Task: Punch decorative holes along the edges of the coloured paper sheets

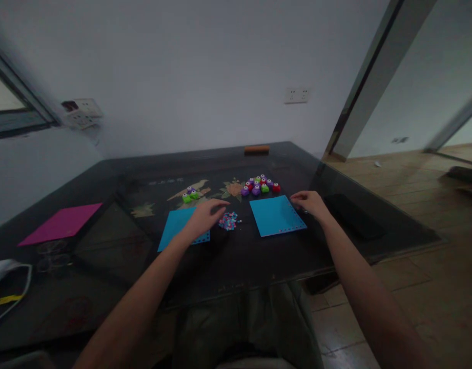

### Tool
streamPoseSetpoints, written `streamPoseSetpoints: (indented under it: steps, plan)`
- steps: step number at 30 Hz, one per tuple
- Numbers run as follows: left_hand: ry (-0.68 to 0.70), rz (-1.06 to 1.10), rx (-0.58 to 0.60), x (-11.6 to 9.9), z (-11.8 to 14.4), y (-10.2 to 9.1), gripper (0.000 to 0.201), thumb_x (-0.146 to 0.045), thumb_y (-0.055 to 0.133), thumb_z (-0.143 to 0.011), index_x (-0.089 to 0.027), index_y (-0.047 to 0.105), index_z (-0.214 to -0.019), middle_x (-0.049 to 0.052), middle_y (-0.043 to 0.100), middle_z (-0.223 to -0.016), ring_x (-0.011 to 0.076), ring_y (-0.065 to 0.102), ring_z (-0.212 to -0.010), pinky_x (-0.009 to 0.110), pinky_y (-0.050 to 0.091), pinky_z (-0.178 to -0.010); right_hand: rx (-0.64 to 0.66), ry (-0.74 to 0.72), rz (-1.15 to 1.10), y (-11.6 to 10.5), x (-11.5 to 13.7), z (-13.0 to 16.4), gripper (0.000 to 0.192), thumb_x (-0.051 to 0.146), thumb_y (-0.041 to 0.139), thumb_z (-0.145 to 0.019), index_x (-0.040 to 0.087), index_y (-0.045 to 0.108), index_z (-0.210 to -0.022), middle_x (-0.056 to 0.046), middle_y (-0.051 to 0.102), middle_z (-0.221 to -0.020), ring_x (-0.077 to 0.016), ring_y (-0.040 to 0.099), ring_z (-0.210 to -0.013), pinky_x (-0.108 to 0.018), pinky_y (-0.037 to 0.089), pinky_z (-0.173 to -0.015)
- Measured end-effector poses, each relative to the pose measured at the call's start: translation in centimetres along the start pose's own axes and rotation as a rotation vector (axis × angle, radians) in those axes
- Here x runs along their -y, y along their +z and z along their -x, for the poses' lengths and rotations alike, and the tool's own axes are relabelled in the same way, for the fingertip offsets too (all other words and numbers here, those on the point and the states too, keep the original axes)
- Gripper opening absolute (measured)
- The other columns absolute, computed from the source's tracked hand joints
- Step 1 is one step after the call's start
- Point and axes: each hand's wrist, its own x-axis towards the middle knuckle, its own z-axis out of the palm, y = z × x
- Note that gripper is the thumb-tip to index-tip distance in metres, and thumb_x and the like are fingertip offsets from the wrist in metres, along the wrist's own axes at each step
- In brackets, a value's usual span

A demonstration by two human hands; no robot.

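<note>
My left hand (208,214) hovers over the right part of one blue sheet (173,225), with its fingertips beside a heap of small pink, blue and white paper bits (228,221). A gap shows between its thumb and forefinger, and nothing is visible in it. At the right edge of a second blue sheet (274,215), the fingers of my right hand (308,201) are drawn together; whatever they hold, if anything, is too small to make out. Dark holes line the edges of both sheets. Behind them stand several small purple, green and red craft punches (259,185).
A smaller cluster of green and purple punches (190,195) stands behind the left sheet. Far left lies a magenta sheet (61,224), near a white cable (28,279). A dark flat object (354,216) is at the right, and a brown block (256,149) sits at the table's back edge.
</note>
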Motion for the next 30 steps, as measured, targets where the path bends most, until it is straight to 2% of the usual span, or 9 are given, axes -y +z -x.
streamPoseSetpoints:
  steps: [5,7,9,12,16,18,21,26,30]
  plan:
    - [-0.257,-0.179,-0.141,9.6,2.5,-4.3,0.031,-0.03,0.047,-0.082,-0.016,0.064,-0.103,0.009,0.066,-0.109,0.0241,0.06,-0.102,0.039,0.044,-0.094,0.016,-0.067,0.015,0.4,1.7,0.0,0.015,0.022,0.063,-0.074,0.013,0.07,-0.084,-0.006,0.068,-0.07,-0.0133,0.059,-0.056,-0.023,0.046,-0.054]
    - [-0.343,-0.233,-0.146,12.3,3.4,-5.3,0.032,-0.03,0.045,-0.081,-0.016,0.065,-0.103,0.01,0.066,-0.108,0.0252,0.06,-0.1,0.039,0.045,-0.09,0.037,-0.127,0.0,1.1,3.1,-0.1,0.015,0.022,0.063,-0.074,0.014,0.07,-0.084,-0.006,0.068,-0.07,-0.0136,0.06,-0.057,-0.024,0.047,-0.055]
    - [-0.351,-0.262,-0.137,13.6,4.1,-5.9,0.034,-0.031,0.045,-0.08,-0.015,0.065,-0.101,0.011,0.066,-0.106,0.0258,0.06,-0.099,0.039,0.045,-0.09,0.087,-0.206,-0.03,2.5,5.0,-0.1,0.015,0.022,0.063,-0.075,0.014,0.071,-0.084,-0.006,0.068,-0.071,-0.0139,0.06,-0.058,-0.025,0.048,-0.057]
    - [-0.306,-0.271,-0.121,13.9,4.4,-6.3,0.035,-0.034,0.046,-0.079,-0.016,0.065,-0.103,0.011,0.065,-0.108,0.0256,0.058,-0.102,0.039,0.044,-0.092,0.196,-0.372,-0.035,5.9,8.7,-0.1,0.011,0.017,0.064,-0.074,0.014,0.071,-0.082,-0.007,0.07,-0.079,-0.0161,0.063,-0.069,-0.027,0.049,-0.066]
    - [-0.253,-0.22,-0.025,13.5,4.3,-6.2,0.042,-0.043,0.052,-0.076,-0.016,0.063,-0.107,0.012,0.062,-0.113,0.0259,0.056,-0.107,0.038,0.041,-0.095,0.355,-0.569,0.068,12.1,13.7,0.3,0.014,0.015,0.063,-0.076,0.017,0.071,-0.087,-0.006,0.071,-0.088,-0.0179,0.064,-0.082,-0.029,0.048,-0.077]
    - [-0.252,-0.215,0.028,13.6,4.4,-6.1,0.05,-0.049,0.058,-0.072,-0.015,0.062,-0.109,0.013,0.06,-0.115,0.027,0.055,-0.108,0.039,0.04,-0.097,0.403,-0.604,0.17,15.2,15.6,0.7,0.018,0.019,0.063,-0.078,0.017,0.071,-0.093,-0.007,0.07,-0.09,-0.0194,0.064,-0.084,-0.03,0.047,-0.076]
    - [-0.272,-0.249,0.074,14.0,4.6,-5.8,0.061,-0.053,0.065,-0.065,-0.016,0.061,-0.113,0.013,0.058,-0.116,0.0285,0.052,-0.109,0.04,0.038,-0.097,0.397,-0.634,0.32,18.9,17.2,1.1,0.024,0.027,0.065,-0.078,0.016,0.069,-0.098,-0.011,0.068,-0.1,-0.0239,0.06,-0.095,-0.033,0.046,-0.081]
    - [-0.278,-0.302,0.086,14.9,4.7,-5.4,0.066,-0.056,0.065,-0.064,-0.017,0.059,-0.116,0.013,0.054,-0.117,0.0284,0.049,-0.11,0.04,0.037,-0.096,0.344,-0.705,0.466,21.6,17.2,1.4,0.036,0.038,0.069,-0.074,0.016,0.066,-0.103,-0.015,0.054,-0.122,-0.0298,0.049,-0.113,-0.039,0.044,-0.089]
    - [-0.26,-0.297,0.075,15.3,4.6,-5.3,0.064,-0.058,0.064,-0.063,-0.018,0.062,-0.113,0.013,0.054,-0.115,0.0292,0.049,-0.108,0.041,0.038,-0.094,0.326,-0.701,0.436,22.0,16.6,1.2,0.037,0.035,0.069,-0.074,0.016,0.064,-0.105,-0.014,0.054,-0.116,-0.0291,0.048,-0.11,-0.04,0.044,-0.086]
